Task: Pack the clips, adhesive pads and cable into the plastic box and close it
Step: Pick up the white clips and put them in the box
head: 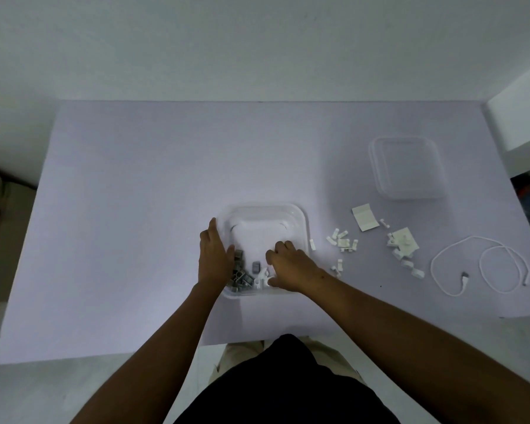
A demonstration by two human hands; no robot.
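Head camera looks down on your table (135,209), where the box (300,221) sits open in front of you. A heap of grey clips (242,276) lies in its near left corner, and a few white clips (262,278) lie just beside them against the near wall; the far half of the floor is bare. Your left hand (216,255) grips the box's left wall, thumb inside, fingers along the outside. Your right hand (288,264) is down in the near right part of the box with its fingers curled under; the knuckles hide the fingertips, so you may be holding clips, but I cannot tell.

The lid (407,168) lies well apart, far right. Between it and the box, loose clips (341,240) are scattered on the table, with two adhesive pads (364,217) among them. The cable (484,264) lies looped at the right edge. Small pieces under the nearer pad are too blurred to sort.
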